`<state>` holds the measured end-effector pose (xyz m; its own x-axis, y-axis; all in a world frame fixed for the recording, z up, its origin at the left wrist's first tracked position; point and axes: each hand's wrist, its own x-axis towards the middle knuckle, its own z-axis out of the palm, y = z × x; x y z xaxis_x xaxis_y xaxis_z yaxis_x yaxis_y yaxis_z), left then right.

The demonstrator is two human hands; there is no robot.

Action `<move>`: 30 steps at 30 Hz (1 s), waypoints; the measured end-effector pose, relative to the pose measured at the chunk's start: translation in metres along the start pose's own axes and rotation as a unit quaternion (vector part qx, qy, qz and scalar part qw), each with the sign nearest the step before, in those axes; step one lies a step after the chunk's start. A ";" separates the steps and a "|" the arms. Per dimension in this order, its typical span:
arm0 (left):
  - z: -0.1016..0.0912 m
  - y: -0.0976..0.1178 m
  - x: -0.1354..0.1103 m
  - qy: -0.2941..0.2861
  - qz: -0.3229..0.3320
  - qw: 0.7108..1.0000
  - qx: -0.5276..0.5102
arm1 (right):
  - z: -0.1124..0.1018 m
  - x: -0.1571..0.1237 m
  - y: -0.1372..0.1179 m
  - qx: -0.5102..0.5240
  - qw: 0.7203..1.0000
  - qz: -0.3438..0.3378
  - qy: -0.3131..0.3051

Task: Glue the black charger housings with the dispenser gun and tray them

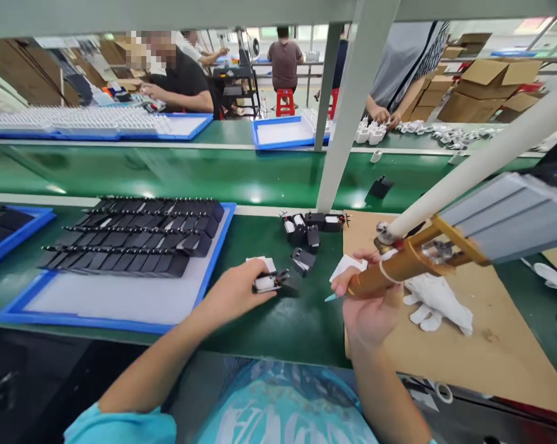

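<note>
Left-hand fingers point(259, 272) pinch boxy black part point(282, 282); right hand point(368, 311) grips brass-coloured tube point(401, 267).

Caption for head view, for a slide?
Left hand holds a small black-and-white part; right hand points a brass-coloured tool toward it, over a green bench.

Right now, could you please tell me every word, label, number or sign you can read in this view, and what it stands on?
None can be read. The cardboard boxes show no legible print at this size. The black parts in the blue tray look unmarked, as do the small part in the left hand and the brass tool in the right hand.
</note>
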<state>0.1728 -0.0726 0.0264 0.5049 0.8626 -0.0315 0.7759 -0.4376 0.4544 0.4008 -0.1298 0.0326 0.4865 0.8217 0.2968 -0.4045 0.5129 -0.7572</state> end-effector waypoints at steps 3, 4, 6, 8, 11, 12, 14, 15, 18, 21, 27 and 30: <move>0.046 0.012 -0.030 0.009 -0.007 0.998 -0.064 | 0.001 0.002 0.001 -0.020 1.000 -0.002 0.015; 0.055 0.014 -0.035 0.018 -0.011 0.996 -0.089 | 0.001 0.003 0.001 -0.023 1.000 -0.004 0.016; 0.063 0.012 -0.037 0.020 -0.010 0.987 -0.161 | 0.002 0.004 0.002 -0.024 1.000 -0.007 0.015; 0.061 0.008 -0.033 -0.014 0.019 0.966 -0.257 | 0.003 0.005 0.002 -0.027 0.999 -0.009 0.014; 0.052 0.001 -0.021 -0.113 0.080 0.921 -0.364 | 0.004 0.005 0.003 -0.034 0.999 -0.012 0.014; 0.049 0.000 -0.017 -0.147 0.095 0.909 -0.379 | 0.004 0.005 0.003 -0.034 0.999 -0.013 0.013; 0.046 0.000 -0.010 -0.193 0.111 0.895 -0.386 | 0.004 0.005 0.004 -0.029 0.999 -0.018 0.012; 0.046 0.001 -0.007 -0.201 0.115 0.894 -0.384 | 0.004 0.005 0.005 -0.025 0.999 -0.020 0.013; 0.048 0.008 -0.006 -0.177 0.114 0.907 -0.364 | 0.005 0.005 0.006 -0.013 1.000 -0.022 0.013; 0.051 0.013 -0.015 -0.105 0.092 0.937 -0.322 | 0.004 0.005 0.005 -0.016 1.000 -0.021 0.011; 0.058 0.005 -0.045 -0.020 0.019 0.962 -0.273 | 0.006 0.005 0.005 -0.025 0.999 -0.011 0.017; 0.069 0.003 -0.054 0.034 -0.012 0.959 -0.281 | 0.013 0.001 0.004 -0.022 1.000 -0.004 0.009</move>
<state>0.1745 -0.1379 -0.0319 0.4484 0.8939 0.0007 0.4509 -0.2268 0.8633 0.3894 -0.1240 0.0376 0.5033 0.8129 0.2930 -0.3664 0.5079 -0.7796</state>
